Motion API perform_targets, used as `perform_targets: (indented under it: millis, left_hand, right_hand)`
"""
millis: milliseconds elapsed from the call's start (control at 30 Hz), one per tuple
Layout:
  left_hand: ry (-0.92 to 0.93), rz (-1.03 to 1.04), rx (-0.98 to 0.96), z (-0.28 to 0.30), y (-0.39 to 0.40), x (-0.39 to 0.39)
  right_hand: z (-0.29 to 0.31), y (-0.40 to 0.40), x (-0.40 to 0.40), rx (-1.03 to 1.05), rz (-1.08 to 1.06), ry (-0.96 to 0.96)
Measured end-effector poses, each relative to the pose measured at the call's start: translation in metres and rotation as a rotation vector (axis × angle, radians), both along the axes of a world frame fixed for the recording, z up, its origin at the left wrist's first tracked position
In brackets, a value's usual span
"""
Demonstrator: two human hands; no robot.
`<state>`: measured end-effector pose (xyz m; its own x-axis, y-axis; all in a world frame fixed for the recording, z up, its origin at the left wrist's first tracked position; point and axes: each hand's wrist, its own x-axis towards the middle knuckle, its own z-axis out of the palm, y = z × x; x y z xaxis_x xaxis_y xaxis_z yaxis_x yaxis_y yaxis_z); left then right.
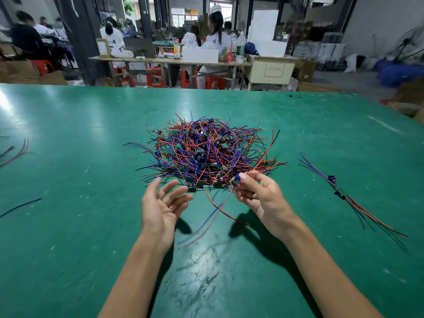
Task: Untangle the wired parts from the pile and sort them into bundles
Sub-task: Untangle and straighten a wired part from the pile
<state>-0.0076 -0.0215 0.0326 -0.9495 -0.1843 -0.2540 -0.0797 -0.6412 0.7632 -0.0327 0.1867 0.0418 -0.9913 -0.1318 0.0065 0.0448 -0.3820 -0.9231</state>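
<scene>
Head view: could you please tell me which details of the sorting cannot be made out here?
- Parts deep in the pile: buried under wires.
- Wires hanging from the right hand: motion-blurred.
- Left-edge wires: cut off by the frame.
- Bundle count: too small.

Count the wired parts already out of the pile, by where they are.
In the right hand: 1 wired part
In the bundle on the right of the table: 2
Total out of the pile: 3
</scene>
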Motion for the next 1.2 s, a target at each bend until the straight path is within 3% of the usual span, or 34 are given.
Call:
perform_targets:
  millis: [100,233,500,733,1100,1200]
  left_hand:
    - [0.023,-0.236,-0.298,0.001,0.017,0.000]
    - [0.118,-0.442,-0.434,0.000,0.033,0.008]
    - [0.134,-0.493,-0.428,-0.006,0.033,0.007]
    - [0.128,-0.444,-0.407,-0.007,0.034,0.006]
    - [0.136,-0.259,-0.553,-0.010,0.041,0.010]
    - [0.184,-0.250,-0.581,-0.011,0.044,0.010]
  right_hand:
    - [-0.002,0.000,0.002,0.134,0.046,0.046]
    - [-0.007,0.000,0.002,0.409,0.046,0.143]
    - [-0.023,-0.001,-0.002,0.692,-0.044,0.320]
    - [-0.025,-0.010,0.000,0.644,-0.097,0.326]
    - [-0.034,-0.030,0.011,0.531,-0.023,0.234]
    - [-0.036,-0.033,0.010,0.567,-0.096,0.277]
